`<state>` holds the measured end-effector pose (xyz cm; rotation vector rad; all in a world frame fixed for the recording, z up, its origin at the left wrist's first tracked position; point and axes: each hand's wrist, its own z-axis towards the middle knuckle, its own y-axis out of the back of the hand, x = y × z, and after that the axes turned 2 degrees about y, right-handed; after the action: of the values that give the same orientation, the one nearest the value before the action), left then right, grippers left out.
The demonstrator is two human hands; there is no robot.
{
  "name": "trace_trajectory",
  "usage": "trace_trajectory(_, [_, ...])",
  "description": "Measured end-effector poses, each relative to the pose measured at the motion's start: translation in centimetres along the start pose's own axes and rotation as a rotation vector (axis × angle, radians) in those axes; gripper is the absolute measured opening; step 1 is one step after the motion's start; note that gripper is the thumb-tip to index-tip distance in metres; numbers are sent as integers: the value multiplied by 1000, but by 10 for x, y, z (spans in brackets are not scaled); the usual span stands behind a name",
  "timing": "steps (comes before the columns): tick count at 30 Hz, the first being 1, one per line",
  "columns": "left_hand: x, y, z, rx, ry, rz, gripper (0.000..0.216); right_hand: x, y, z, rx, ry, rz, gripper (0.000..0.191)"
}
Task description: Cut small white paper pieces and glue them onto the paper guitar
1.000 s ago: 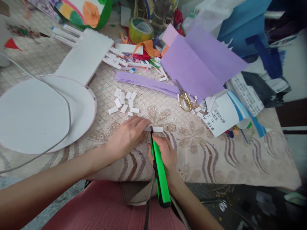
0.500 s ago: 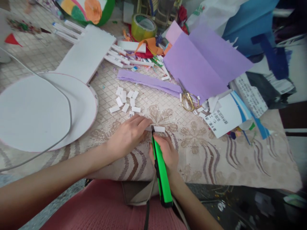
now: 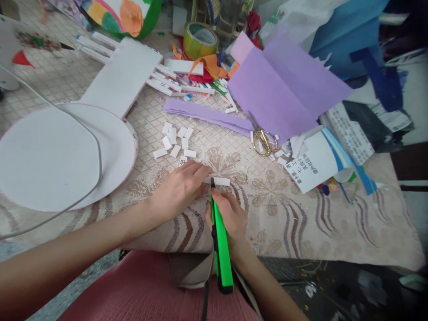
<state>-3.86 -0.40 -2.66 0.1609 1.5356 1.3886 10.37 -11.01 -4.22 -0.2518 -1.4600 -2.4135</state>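
Note:
My right hand is closed round a green utility knife, its blade tip set on a narrow white foam strip on the patterned tablecloth. My left hand lies on the strip's left end, fingers curled and pressing it down. Just beyond my left hand lie several small white cut pieces.
A large white round board and a white foam slab lie at left with a grey cable across them. Purple paper sheets, gold-handled scissors, a tape roll, paper scraps and a printed leaflet crowd the back and right.
The knife has tilted slightly and its handle sits a little lower; both hands stay on the strip in nearly the same place.

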Motion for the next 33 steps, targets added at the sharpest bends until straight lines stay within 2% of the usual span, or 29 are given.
trace_trajectory(9, [-1, -1, 2, 31, -4, 29, 23, 0, 1, -3, -3, 32, -28, 27])
trace_trajectory(17, [1, -2, 0, 4, -14, 15, 24, -1, 0, -6, -29, 72, -65, 23])
trace_trajectory(25, [1, 0, 2, 9, -7, 12, 25, 0, 7, -9, 18, 57, -16, 20])
trace_trajectory(30, [2, -2, 2, -26, -24, 12, 24, -1, 8, -10, -147, -72, 66, 22])
trace_trajectory(33, [3, -4, 2, -62, -25, -2, 26, -2, 4, -6, -168, -81, 94, 26])
